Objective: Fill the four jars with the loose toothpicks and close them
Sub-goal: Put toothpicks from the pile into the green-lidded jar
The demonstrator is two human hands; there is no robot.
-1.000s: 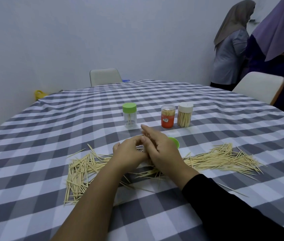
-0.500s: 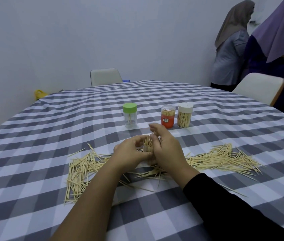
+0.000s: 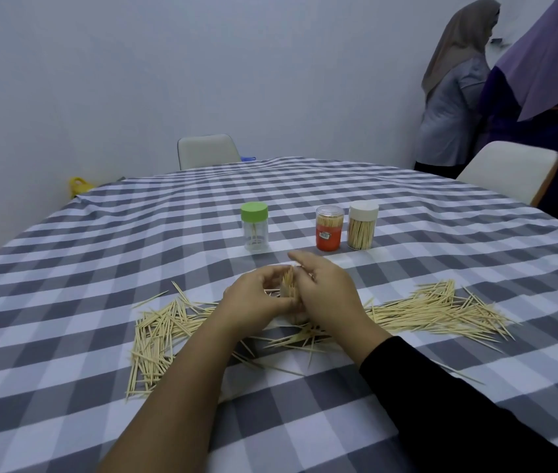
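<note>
My left hand (image 3: pixel 253 302) and right hand (image 3: pixel 330 291) meet over the checked tablecloth (image 3: pixel 100 268). Between them stands an upright bundle of toothpicks (image 3: pixel 288 285). My left hand curls round a clear jar (image 3: pixel 296 317) that is mostly hidden, and my right hand pinches the bundle at its side. Loose toothpicks lie in a left pile (image 3: pixel 158 332) and a right pile (image 3: pixel 441 308). Farther back stand a nearly empty green-lidded jar (image 3: pixel 254 227), a full orange jar (image 3: pixel 329 228) and a full white-lidded jar (image 3: pixel 362 225).
A white chair (image 3: pixel 207 151) stands at the table's far side and another chair (image 3: pixel 506 172) at the right. Two people (image 3: pixel 455 87) stand at the back right. A yellow object (image 3: pixel 78 186) lies by the wall at the left.
My right hand has lifted and turned against my left hand. The toothpick bundle now stands upright between them. The green lid beside my right hand is now hidden.
</note>
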